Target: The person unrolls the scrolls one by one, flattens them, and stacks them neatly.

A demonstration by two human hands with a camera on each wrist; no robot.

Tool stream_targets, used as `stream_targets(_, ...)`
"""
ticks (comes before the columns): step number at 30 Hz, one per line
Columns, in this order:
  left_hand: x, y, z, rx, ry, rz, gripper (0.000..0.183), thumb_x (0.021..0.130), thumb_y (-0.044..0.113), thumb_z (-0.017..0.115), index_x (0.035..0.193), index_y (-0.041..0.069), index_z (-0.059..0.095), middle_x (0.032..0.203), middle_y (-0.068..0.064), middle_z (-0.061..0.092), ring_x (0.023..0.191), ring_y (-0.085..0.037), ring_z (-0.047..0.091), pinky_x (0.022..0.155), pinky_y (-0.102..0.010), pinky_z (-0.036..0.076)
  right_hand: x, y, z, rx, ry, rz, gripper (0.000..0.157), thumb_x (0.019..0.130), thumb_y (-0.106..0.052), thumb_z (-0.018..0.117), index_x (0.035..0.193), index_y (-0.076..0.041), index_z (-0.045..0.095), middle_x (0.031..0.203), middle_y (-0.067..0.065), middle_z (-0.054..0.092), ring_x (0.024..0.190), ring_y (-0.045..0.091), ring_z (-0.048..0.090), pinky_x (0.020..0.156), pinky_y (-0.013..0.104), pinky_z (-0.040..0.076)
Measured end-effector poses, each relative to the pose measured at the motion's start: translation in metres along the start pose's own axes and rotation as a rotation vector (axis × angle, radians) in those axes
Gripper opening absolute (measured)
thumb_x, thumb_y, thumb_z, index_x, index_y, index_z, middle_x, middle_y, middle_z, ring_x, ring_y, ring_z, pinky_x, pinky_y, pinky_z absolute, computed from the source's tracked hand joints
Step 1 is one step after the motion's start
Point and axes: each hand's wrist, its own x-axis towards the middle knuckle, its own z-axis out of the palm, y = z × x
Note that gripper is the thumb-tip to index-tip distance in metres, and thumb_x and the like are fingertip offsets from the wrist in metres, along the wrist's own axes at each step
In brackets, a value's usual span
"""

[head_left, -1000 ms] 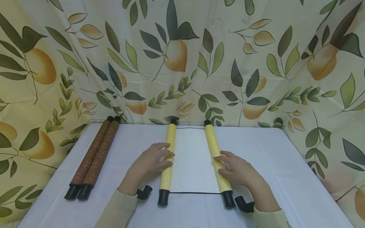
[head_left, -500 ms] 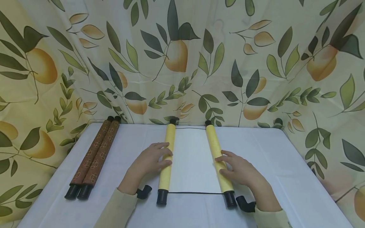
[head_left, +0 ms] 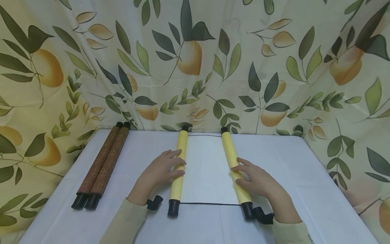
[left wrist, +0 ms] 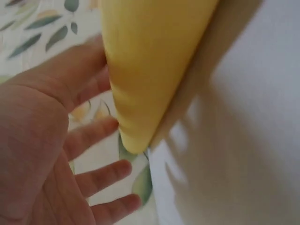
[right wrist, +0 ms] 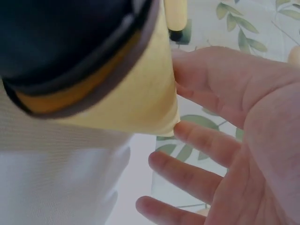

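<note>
A scroll lies partly unrolled on the white-covered table, its blank white sheet (head_left: 207, 169) stretched between two yellow rolls with black end knobs. My left hand (head_left: 160, 169) touches the left yellow roll (head_left: 176, 188) from its outer side, fingertips over the top. On the other side, my right hand (head_left: 259, 179) has its fingertips on the right yellow roll (head_left: 229, 145). In the left wrist view, several fingers (left wrist: 103, 178) are spread and nearly straight beside the yellow paper. The right wrist view shows the fingers (right wrist: 187, 176) similarly spread.
Two brown patterned rolls (head_left: 105, 162) with black ends lie side by side at the table's left. A curtain (head_left: 195, 88) printed with fruit and leaves hangs behind the table (head_left: 286, 162). Black wrist mounts (head_left: 154, 202) stick out at both wrists.
The two yellow rolls have moved slightly apart, baring a little more white sheet. My right hand has shifted right with its roll; the left hand has hardly moved.
</note>
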Motion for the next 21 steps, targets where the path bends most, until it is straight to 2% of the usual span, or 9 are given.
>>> stream_targets(4, -0.004, 0.001, 0.002, 0.08, -0.069, 0.074, 0.032, 0.099, 0.039, 0.059, 0.126, 0.025, 0.069, 0.158, -0.008, 0.039, 0.144, -0.039, 0.034, 0.114, -0.055, 0.033, -0.001, -0.001, 0.004, 0.028, -0.041, 0.014, 0.043, 0.091, -0.019, 0.067, 0.134, -0.019, 0.064, 0.161, 0.017, 0.029, 0.14, 0.047, 0.036, 0.104, 0.067, 0.038)
stream_targets(6, -0.008, 0.0, 0.002, 0.125, -0.103, 0.118, 0.033, 0.1, 0.039, 0.057, 0.128, 0.026, 0.068, 0.158, -0.007, 0.04, 0.146, -0.036, 0.033, 0.114, -0.055, 0.034, -0.004, 0.0, 0.007, 0.027, -0.047, -0.015, 0.042, 0.092, -0.021, 0.068, 0.134, -0.019, 0.064, 0.162, 0.017, 0.028, 0.141, 0.046, 0.035, 0.105, 0.067, 0.037)
stream_targets(9, -0.015, -0.003, -0.001, 0.162, -0.117, 0.152, 0.035, 0.098, 0.042, 0.059, 0.129, 0.027, 0.067, 0.156, -0.002, 0.043, 0.148, -0.03, 0.032, 0.113, -0.055, 0.035, -0.01, 0.003, 0.012, 0.024, -0.021, -0.082, 0.042, 0.092, -0.027, 0.07, 0.134, -0.02, 0.064, 0.161, 0.015, 0.03, 0.142, 0.044, 0.035, 0.106, 0.065, 0.038)
stream_targets(11, -0.019, -0.004, -0.003, 0.146, -0.125, 0.173, 0.038, 0.098, 0.044, 0.06, 0.131, 0.027, 0.065, 0.156, 0.0, 0.042, 0.148, -0.027, 0.031, 0.114, -0.054, 0.035, -0.014, 0.007, 0.013, 0.023, 0.013, -0.132, 0.041, 0.092, -0.029, 0.071, 0.132, -0.02, 0.066, 0.159, 0.014, 0.036, 0.141, 0.043, 0.038, 0.106, 0.063, 0.039)
stream_targets(16, -0.027, -0.007, -0.005, 0.045, -0.135, 0.193, 0.044, 0.097, 0.047, 0.06, 0.136, 0.029, 0.062, 0.159, 0.0, 0.038, 0.147, -0.025, 0.033, 0.113, -0.05, 0.037, -0.019, 0.011, 0.012, 0.004, 0.06, -0.194, 0.035, 0.091, -0.028, 0.072, 0.125, -0.02, 0.07, 0.154, 0.011, 0.044, 0.137, 0.041, 0.045, 0.103, 0.061, 0.043)
stream_targets(21, -0.031, -0.012, -0.007, 0.04, -0.104, 0.15, 0.042, 0.096, 0.048, 0.061, 0.134, 0.032, 0.063, 0.157, 0.002, 0.04, 0.147, -0.023, 0.034, 0.114, -0.046, 0.037, -0.015, 0.009, 0.011, -0.039, 0.057, -0.182, 0.028, 0.092, -0.026, 0.071, 0.12, -0.022, 0.073, 0.155, 0.009, 0.043, 0.136, 0.039, 0.047, 0.103, 0.058, 0.044)
